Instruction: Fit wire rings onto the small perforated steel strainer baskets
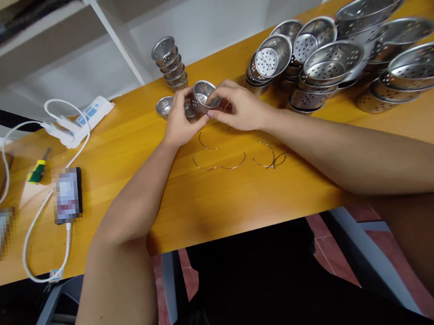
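Between my two hands is a small perforated metal cup (pixel 202 95), its open top tipped toward me. My left hand (pixel 179 116) grips it by the left side, fingers partly behind it. On the right, my right hand (pixel 237 104) has its thumb low on the cup and its fingers bent over the rim; whether they hold a wire inside is too small to tell. Another small cup (pixel 190 112) shows just behind my left hand, and one more cup (pixel 164 105) stands left of it. Several curved wire pieces (pixel 233 167) lie on the table below my hands.
A stack of small perforated cups (pixel 171 61) rises behind my hands. Stacks of larger perforated cups (pixel 331 65) fill the back right. At left are a power strip (pixel 91 119), a white cable (pixel 25 245), a phone (pixel 68 195) and a green-yellow screwdriver (pixel 38 170) on the wooden table (pixel 205 208).
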`<state>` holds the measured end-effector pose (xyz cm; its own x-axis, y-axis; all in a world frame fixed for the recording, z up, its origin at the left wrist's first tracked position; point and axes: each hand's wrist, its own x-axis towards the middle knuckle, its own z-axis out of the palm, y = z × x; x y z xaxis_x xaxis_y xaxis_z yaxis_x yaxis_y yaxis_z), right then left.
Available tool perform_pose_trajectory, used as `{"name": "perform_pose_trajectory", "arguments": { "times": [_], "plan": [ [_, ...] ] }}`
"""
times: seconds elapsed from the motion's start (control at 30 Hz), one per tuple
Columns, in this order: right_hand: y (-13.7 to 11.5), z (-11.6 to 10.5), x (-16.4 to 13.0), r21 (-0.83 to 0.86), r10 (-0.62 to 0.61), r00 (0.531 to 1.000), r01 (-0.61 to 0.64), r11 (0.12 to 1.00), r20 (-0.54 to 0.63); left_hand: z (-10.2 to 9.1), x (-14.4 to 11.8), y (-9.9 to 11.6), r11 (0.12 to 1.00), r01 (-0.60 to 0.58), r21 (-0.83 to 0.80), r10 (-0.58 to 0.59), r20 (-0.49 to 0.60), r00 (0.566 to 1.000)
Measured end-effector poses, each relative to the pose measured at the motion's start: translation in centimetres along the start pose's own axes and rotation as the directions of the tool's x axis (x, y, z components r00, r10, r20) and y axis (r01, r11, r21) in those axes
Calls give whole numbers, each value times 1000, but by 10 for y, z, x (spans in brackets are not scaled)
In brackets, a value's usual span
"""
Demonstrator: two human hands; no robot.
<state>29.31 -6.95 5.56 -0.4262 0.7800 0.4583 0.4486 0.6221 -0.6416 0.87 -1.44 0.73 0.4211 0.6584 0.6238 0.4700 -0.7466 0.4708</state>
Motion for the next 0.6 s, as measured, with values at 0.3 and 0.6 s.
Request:
{"name": "perform_pose_trajectory", "arguments": {
  "times": [0.3,0.6],
  "plan": [
    [3,-11,5,-44,37,993,-42,998,-108,1,2,-11,999,35,-18,-36,-34,999],
    [-5,-26,10,-34,131,963,-143,989,-235,11,-4,-47,999,26,-22,-27,-34,999]
  ]
}}
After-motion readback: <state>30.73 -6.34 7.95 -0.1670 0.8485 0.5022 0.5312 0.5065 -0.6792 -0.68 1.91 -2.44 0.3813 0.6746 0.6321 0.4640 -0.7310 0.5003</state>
